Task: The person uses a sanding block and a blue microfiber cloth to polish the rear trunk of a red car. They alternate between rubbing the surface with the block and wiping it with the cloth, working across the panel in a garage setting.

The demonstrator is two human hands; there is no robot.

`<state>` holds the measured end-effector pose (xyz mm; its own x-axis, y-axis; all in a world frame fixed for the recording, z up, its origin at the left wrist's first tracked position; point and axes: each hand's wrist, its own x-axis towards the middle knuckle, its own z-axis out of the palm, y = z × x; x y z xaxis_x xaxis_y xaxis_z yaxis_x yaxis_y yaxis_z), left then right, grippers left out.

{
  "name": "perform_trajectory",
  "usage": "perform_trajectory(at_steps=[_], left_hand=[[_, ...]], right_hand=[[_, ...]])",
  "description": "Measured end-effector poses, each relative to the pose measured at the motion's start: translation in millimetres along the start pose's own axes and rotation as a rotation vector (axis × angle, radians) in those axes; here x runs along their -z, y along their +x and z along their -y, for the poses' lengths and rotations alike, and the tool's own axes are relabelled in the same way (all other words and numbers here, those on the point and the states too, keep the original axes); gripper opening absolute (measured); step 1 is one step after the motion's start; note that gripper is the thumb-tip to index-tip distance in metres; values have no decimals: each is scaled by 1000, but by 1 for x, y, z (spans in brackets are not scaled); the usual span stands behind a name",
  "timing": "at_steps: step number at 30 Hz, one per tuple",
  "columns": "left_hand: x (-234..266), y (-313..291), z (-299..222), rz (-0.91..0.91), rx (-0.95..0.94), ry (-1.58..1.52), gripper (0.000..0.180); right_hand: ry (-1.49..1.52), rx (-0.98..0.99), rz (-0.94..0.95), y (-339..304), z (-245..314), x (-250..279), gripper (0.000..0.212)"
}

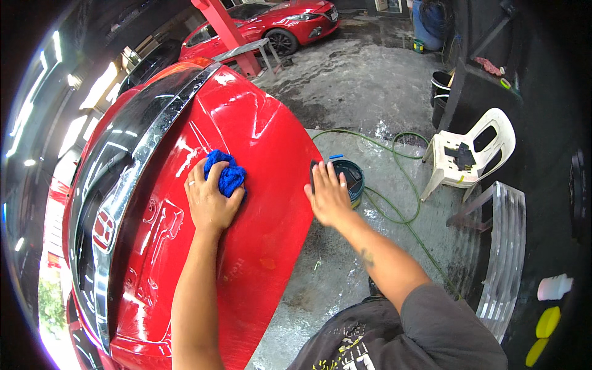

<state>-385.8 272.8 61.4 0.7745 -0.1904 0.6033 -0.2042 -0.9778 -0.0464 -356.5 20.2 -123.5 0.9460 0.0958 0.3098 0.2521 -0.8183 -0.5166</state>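
A wet red car body panel [265, 166] fills the left and middle of the head view, with a glossy dark trim strip and a badge along its left side. My left hand [213, 194] presses on the panel with its fingers closed around a bunched blue cloth [226, 173]. At the panel's right edge, my right hand [328, 190] lies with fingers nearly straight over a thin dark flat pad [313, 175], holding it against the red surface. Most of that pad is hidden by the fingers, and its exact kind cannot be told.
A dark round bucket [350, 176] stands on the floor beside my right hand. A green hose [404, 216] loops across the wet concrete floor. Right of it are a white plastic chair [475, 145] and a grey slatted bench [502, 259]. Another red car [277, 24] is parked behind.
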Motion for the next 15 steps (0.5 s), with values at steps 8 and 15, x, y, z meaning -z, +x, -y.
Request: perform_trajectory(at_steps=[8,15], left_hand=[[4,-3,1,5,15,20,55],[2,-7,6,-4,7,50,55]], right_hand=[[-9,72,18,-33,18,-14,78],[-11,155,198,-7,-28,-10,78]])
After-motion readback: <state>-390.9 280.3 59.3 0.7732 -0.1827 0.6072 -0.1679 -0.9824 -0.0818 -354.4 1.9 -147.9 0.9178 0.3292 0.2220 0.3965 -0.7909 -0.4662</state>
